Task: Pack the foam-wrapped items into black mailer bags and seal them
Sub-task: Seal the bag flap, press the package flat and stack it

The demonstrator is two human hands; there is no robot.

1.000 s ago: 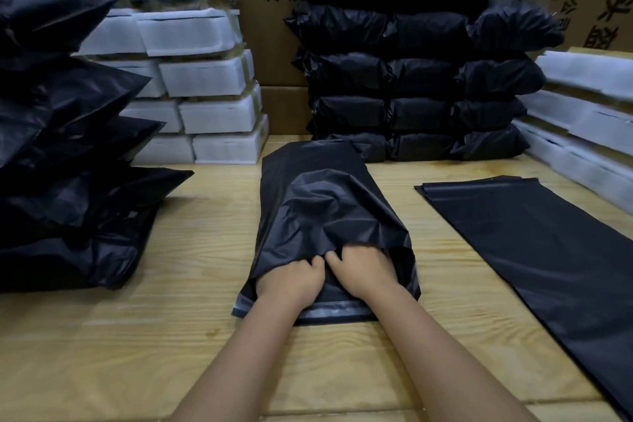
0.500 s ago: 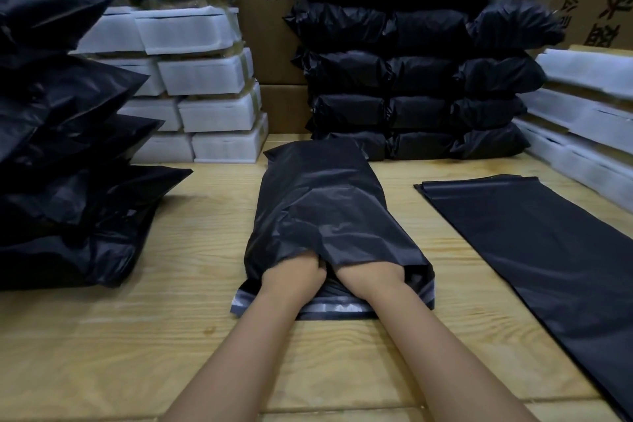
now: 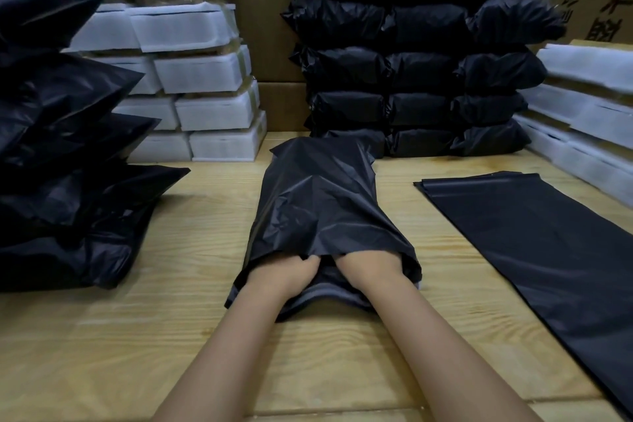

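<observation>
- Hands both pushed into the mouth of the black mailer bag [image 3: 318, 202] at worktop centre; left hand [image 3: 287, 276] and right hand [image 3: 370, 267] sit side by side, almost touching.
- Only backs of hands and wrists show; fingers are hidden under the plastic, so the grip on either side cannot be told.
- Bag lies lengthwise, closed end toward 12 o'clock, open end toward 6 o'clock; upper layer draped over both hands, crumpled and bulging. Contents hidden.
- Grey strip [image 3: 322, 295] shows along the lower lip of the mouth, between the wrists, flat on the worktop [image 3: 191, 284].
- Forearms come in from 6 o'clock and rest low over the light wood.
- Flat empty bags [image 3: 534, 250] lie at 3 o'clock, apart from the worked bag, running toward 5 o'clock.
- Packed bags stack [image 3: 411, 79] at 12 o'clock, several rows high, against the cardboard box [image 3: 267, 27] with printed characters; the worked bag's closed end is just beside its bottom row.
- Foam-wrapped items [image 3: 205, 79], white, stacked at 11 o'clock.
- More white foam pieces [image 3: 582, 106] stacked at 2 o'clock.
- Loose pile of filled black bags [image 3: 61, 147] at 9 o'clock, well apart from the hands.
</observation>
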